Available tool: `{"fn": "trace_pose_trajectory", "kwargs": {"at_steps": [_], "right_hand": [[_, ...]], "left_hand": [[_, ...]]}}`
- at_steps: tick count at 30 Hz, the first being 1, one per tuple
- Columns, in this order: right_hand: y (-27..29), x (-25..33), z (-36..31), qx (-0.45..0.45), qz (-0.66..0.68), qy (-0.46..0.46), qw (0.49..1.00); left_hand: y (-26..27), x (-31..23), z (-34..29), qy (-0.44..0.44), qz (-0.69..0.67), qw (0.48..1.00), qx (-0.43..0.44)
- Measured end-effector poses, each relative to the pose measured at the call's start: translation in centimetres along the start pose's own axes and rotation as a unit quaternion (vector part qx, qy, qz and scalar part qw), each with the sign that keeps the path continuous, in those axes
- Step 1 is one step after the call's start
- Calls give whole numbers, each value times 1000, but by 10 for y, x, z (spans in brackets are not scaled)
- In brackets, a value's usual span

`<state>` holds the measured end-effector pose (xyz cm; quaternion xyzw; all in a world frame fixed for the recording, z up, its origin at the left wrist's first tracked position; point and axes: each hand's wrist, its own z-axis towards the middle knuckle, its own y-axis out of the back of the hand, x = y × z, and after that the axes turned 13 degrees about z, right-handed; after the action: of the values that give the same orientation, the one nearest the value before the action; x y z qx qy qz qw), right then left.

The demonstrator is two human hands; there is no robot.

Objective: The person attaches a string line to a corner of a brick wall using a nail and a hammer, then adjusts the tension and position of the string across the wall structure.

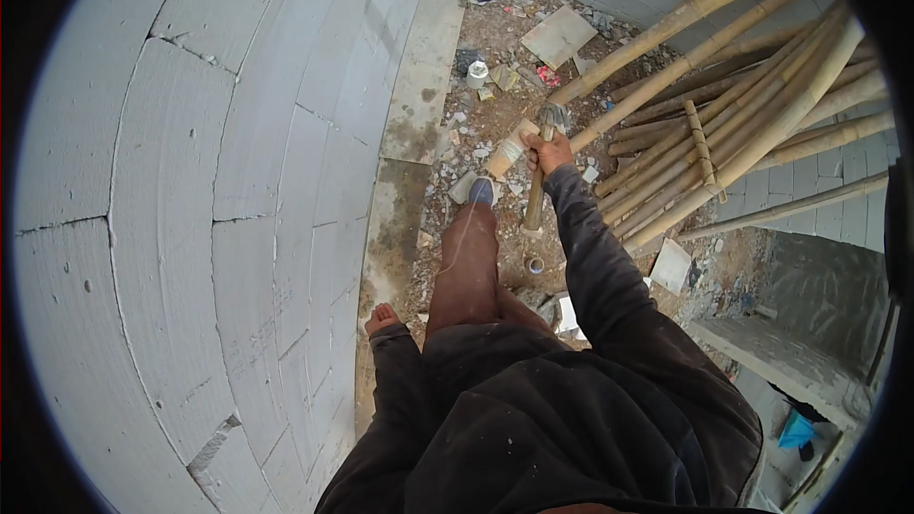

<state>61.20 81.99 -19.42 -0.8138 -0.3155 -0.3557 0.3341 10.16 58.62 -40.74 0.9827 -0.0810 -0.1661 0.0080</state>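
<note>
Ahead of me, my right hand (550,150) is closed around the wooden handle of a hammer (537,205), its grey head (552,116) at the far end. Pressed in the same grip, or just against the fingers, is a pale wooden block (501,163) wound with white string. A thin loose string (459,246) trails from near it across my brown trouser leg (466,271). Low on the left, beside the wall, hangs my left hand (383,319); its fingers show partly, loosely extended, with nothing visible in them. My shoe (481,192) stands below the block.
A grey block wall (228,162) rises close on my left, with a concrete strip (400,200) along its foot. Bamboo poles (733,133) lean in a pile at the right. Rubble, a white container (477,74) and a flat slab (559,36) lie ahead. A concrete ledge (776,362) is at lower right.
</note>
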Motion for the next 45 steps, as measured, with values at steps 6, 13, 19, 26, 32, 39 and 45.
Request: {"fn": "trace_pose_trajectory", "kwargs": {"at_steps": [6,13,19,26,32,39,45], "right_hand": [[-4,38,116,23,-13,-25,999],[-23,69,268,69,-112,-94,987],[-9,92,398,108,-259,-100,954],[14,83,497,180,-427,-51,885],[17,45,554,185,-504,-123,834],[16,69,666,242,-828,186,470],[-13,-12,436,344,-558,-302,692]], "left_hand": [[-110,51,10,-18,-4,1000,2],[-197,112,-38,-65,-1,997,-29],[-264,169,-70,-69,-47,996,-41],[-308,240,-104,-82,-66,993,-59],[-316,290,-113,-129,-41,990,-46],[-378,312,-121,-142,-99,985,-3],[-330,362,-155,-131,-143,981,-18]]}}
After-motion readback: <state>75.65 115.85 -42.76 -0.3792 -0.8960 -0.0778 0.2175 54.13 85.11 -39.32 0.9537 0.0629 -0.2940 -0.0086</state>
